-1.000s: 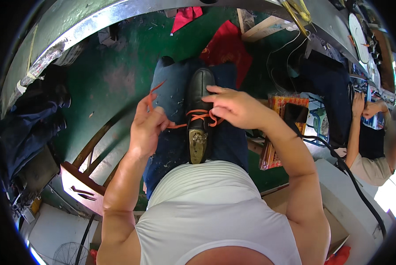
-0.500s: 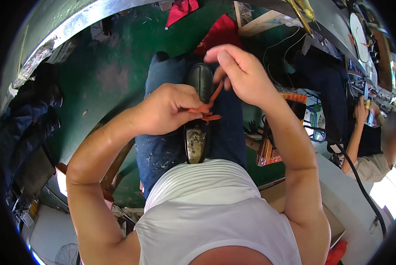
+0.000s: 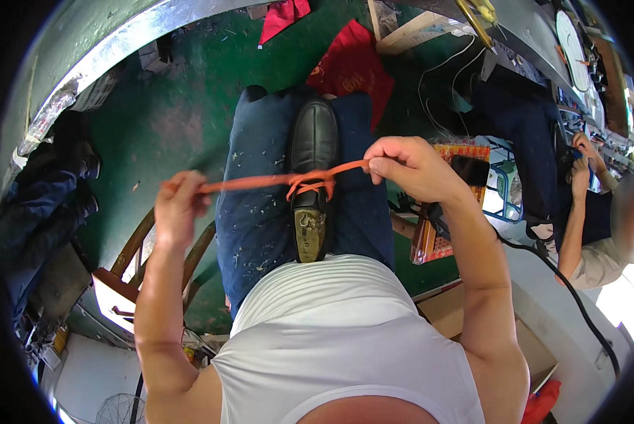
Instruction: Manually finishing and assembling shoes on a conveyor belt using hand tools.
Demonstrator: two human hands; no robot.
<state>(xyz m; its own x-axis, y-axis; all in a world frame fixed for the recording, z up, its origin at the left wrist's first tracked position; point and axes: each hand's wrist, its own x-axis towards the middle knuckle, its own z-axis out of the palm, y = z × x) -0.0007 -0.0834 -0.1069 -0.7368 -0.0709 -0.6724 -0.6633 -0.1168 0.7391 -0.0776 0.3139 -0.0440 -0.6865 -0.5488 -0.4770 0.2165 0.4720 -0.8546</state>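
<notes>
Well, from my seat I see both arms held wide, one to each side of the black shoe, which lies lengthwise along the lap on the blue trousers, toe pointing away from the white top; the left hand is out past the left thigh, forearm nearly upright, its fingers motion-blurred but clenched round one end of the orange lace; the right hand sits at the outer edge of the right thigh, a little higher, forearm slanting up and inward, thumb and forefinger pinching the lace's other end; between the hands I read the lace as nearly straight, crossing and looping over the shoe's opening; toward the torso, a yellowish-brown block shows at the heel end.
</notes>
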